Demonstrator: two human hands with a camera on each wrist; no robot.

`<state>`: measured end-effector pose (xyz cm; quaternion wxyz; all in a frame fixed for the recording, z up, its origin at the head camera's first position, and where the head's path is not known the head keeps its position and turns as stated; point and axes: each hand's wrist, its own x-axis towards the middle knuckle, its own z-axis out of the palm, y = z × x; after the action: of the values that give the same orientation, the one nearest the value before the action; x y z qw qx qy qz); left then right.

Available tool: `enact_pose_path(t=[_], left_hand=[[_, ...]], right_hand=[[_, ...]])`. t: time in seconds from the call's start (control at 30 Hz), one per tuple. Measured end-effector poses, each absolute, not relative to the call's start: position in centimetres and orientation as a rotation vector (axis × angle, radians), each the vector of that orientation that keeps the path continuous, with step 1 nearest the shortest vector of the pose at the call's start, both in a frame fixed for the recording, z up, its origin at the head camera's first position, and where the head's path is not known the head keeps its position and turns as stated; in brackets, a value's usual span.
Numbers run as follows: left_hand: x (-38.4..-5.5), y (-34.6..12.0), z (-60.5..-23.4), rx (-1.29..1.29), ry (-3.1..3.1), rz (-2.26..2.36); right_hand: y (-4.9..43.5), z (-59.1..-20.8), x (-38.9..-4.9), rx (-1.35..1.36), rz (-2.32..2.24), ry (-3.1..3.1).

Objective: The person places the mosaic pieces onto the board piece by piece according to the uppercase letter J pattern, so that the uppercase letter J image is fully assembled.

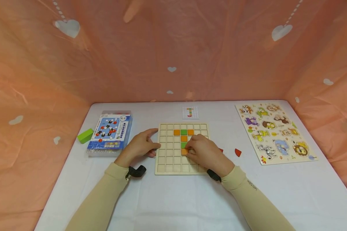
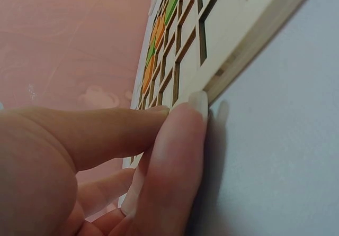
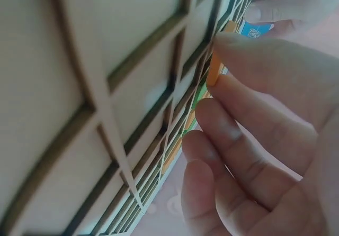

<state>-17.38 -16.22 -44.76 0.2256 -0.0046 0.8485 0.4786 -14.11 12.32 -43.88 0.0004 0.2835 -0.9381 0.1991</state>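
The right hand [image 1: 206, 150] has thumb and index finger clamped on an orange tile [image 3: 214, 69], partly hidden, so its own long axis cannot be told. It sits at the near end of a column of tiles [image 1: 183, 138] whose long axis runs near to far, pointing to the near side. They lie on a flat, square wooden board [image 1: 169, 153]. The left hand [image 1: 140, 144], fingers loosely extended, touches the board's left edge. A red piece [image 1: 238, 152] lies right
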Motion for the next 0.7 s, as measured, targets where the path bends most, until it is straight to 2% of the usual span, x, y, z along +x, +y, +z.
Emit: enact_pose_path(t=[0.7], left_hand=[[-17.42, -16.22, -44.77, -0.017, 2.339, 1.314]], right_hand=[[12.30, -43.87, -14.12, 0.880, 0.628, -2.961]])
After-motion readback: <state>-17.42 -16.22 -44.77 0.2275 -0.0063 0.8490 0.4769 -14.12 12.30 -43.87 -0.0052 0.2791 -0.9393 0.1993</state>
